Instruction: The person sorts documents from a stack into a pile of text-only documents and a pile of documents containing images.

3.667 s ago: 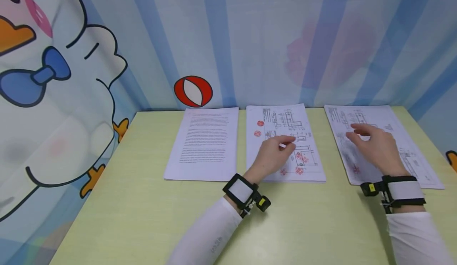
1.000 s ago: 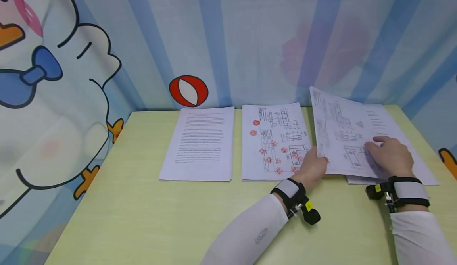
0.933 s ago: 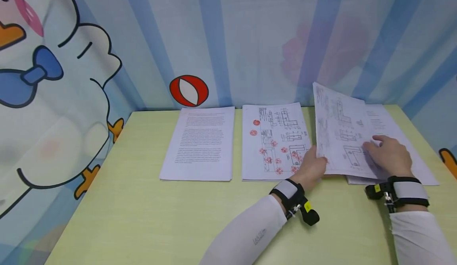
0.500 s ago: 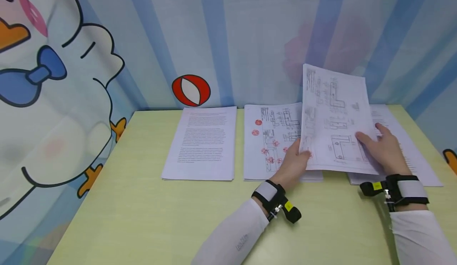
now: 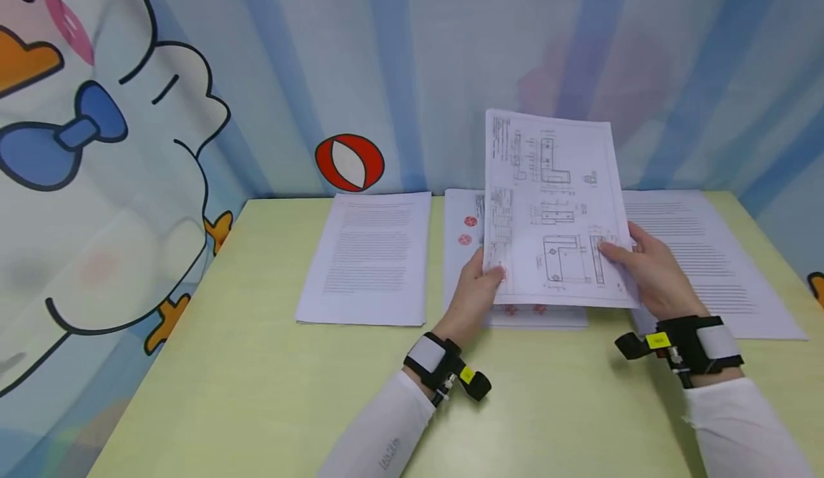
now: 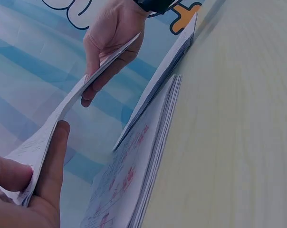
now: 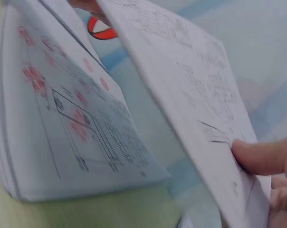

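Both hands hold a thin stack of technical drawing sheets (image 5: 553, 177) raised over the middle paper stack (image 5: 460, 270). My left hand (image 5: 470, 295) pinches its lower left edge, thumb on the front and fingers behind, as the left wrist view shows. On the opposite edge my right hand (image 5: 659, 277) grips the sheets, its thumb (image 7: 257, 156) lying over the printed face. The sheets stand tilted and bow slightly in the left wrist view. Red stamp marks dot the middle stack (image 7: 62, 137), which is partly hidden behind the held sheets in the head view.
A stack of text pages (image 5: 367, 256) lies at left on the pale yellow-green table (image 5: 257, 378). Another text stack (image 5: 721, 270) lies at right, partly behind the right hand. A blue striped cartoon curtain (image 5: 438, 70) rises at the table's back edge.
The hands lifted the drawing sheets off the right stack, uncovering a text page there. Both hands then carried them left and upward, over the middle stack.
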Action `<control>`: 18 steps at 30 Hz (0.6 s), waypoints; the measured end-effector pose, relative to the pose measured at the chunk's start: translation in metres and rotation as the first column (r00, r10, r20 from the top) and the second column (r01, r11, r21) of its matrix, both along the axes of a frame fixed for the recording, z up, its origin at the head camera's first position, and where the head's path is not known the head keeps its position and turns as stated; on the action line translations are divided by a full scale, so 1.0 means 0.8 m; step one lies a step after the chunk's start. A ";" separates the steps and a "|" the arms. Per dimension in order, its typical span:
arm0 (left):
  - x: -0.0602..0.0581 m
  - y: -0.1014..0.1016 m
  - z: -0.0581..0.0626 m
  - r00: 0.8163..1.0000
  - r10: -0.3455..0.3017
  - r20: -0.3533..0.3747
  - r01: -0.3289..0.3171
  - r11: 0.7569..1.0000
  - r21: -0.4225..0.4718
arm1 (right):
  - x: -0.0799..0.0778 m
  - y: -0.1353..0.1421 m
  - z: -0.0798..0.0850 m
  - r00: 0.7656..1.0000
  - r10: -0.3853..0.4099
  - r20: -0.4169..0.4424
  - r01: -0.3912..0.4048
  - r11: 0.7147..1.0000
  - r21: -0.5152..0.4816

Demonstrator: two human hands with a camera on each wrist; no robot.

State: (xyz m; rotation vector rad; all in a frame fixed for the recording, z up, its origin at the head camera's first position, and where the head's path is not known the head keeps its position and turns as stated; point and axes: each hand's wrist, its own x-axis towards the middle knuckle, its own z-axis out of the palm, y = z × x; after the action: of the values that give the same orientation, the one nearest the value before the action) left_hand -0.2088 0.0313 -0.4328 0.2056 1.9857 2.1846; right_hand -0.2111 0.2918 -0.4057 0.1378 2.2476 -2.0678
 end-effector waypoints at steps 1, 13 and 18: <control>0.000 -0.005 0.001 1.000 0.002 -0.003 -0.002 1.000 0.002 | 0.001 -0.006 0.001 1.000 -0.005 -0.016 0.005 1.000 0.005; -0.008 -0.092 0.006 0.988 -0.154 0.005 0.152 0.966 -0.209 | 0.009 -0.063 -0.005 0.991 -0.051 -0.127 0.090 0.942 0.323; -0.012 -0.106 0.004 0.987 -0.160 0.021 0.159 0.945 -0.286 | 0.004 -0.067 -0.012 0.995 -0.043 -0.086 0.073 0.922 0.380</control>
State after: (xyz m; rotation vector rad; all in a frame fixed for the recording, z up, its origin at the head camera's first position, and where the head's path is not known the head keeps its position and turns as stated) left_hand -0.2183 -0.0537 -0.4297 0.3144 2.1734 1.7740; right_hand -0.2080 0.2383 -0.4152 0.1541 2.7024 -1.6547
